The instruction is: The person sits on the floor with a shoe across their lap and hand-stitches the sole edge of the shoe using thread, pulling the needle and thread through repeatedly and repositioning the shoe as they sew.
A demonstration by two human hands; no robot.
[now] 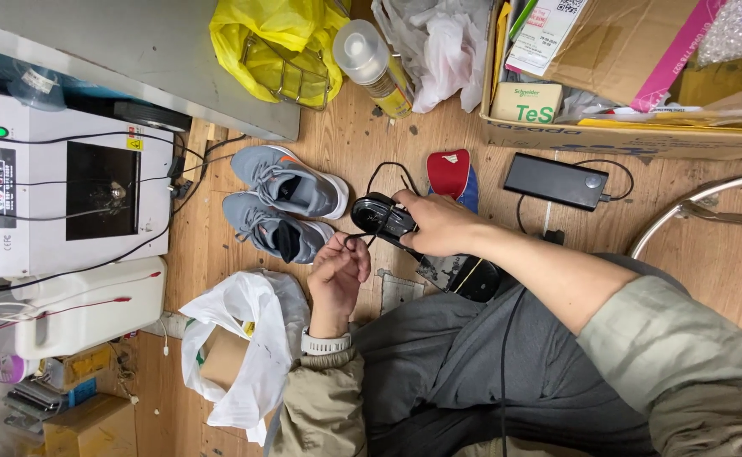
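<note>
Your right hand (pixel 437 222) lies over a glossy black leather shoe (pixel 422 245), its fingers curled round the toe end so the front of the upper is hidden beneath them; only the shiny tip shows left of your fingertips, and the sole side, scuffed grey, shows toward your wrist. Your left hand (pixel 337 275) is closed into a loose fist just below and left of that toe, thumb and forefinger pinching a thin black lace (pixel 377 182), which loops up past your right fingertips. Whether the lace is threaded through the shoe you cannot tell, since your fingers cover the spot.

Just beyond your left knuckles sits a pair of grey mesh running shoes (pixel 286 203). Behind your right fingers a red-and-blue insole (pixel 449 173) is half covered by your hand. Right of your forearm lies a flat black power bank (pixel 557 180) with its cable. The white plastic bag (pixel 244 355) by your left wrist hides most of the brown box inside it.
</note>
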